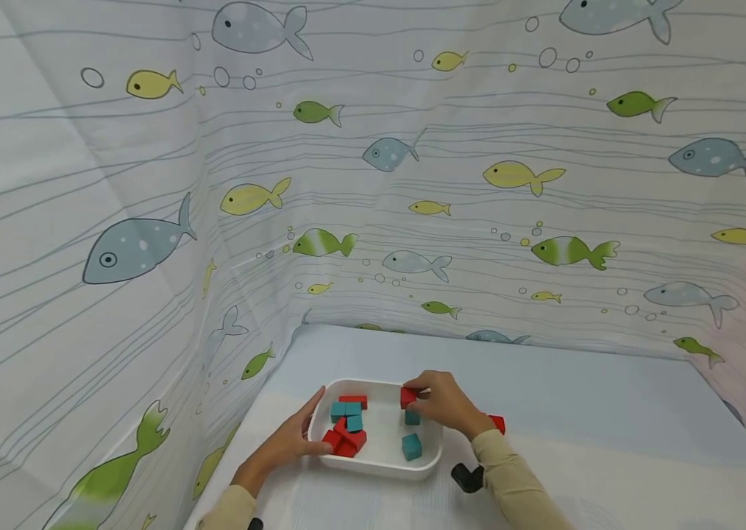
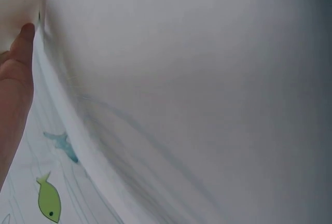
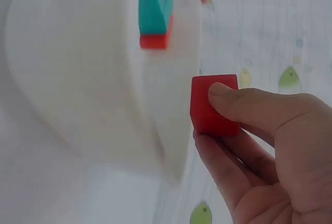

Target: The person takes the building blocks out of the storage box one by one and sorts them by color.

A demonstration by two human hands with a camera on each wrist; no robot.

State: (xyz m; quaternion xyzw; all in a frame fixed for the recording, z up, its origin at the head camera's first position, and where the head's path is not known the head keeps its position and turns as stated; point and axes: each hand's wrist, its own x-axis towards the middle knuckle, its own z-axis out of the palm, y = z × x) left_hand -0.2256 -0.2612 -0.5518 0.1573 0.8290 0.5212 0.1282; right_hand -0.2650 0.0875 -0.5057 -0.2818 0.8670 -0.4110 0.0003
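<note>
A white plastic container [image 1: 379,465] stands on the table with red and teal blocks inside. My left hand [image 1: 285,440] holds its left end, thumb at the near left rim and fingers along the outer left side. My right hand [image 1: 447,401] pinches a red block [image 3: 212,105] between thumb and fingers, over the container's far right part. In the head view, one teal block [image 1: 412,418] lies just below the held block, and another teal block [image 1: 411,447] is nearer the front. Several red blocks [image 1: 344,440] and teal blocks [image 1: 338,411] crowd the left side.
Right of the container, a red piece [image 1: 497,423] shows partly behind my right forearm. A pale cloth [image 1: 611,434] covers the table. Fish-printed curtains [image 1: 373,280] rise at the back and close along the left. A black strap part [image 1: 467,478] sits by my right wrist.
</note>
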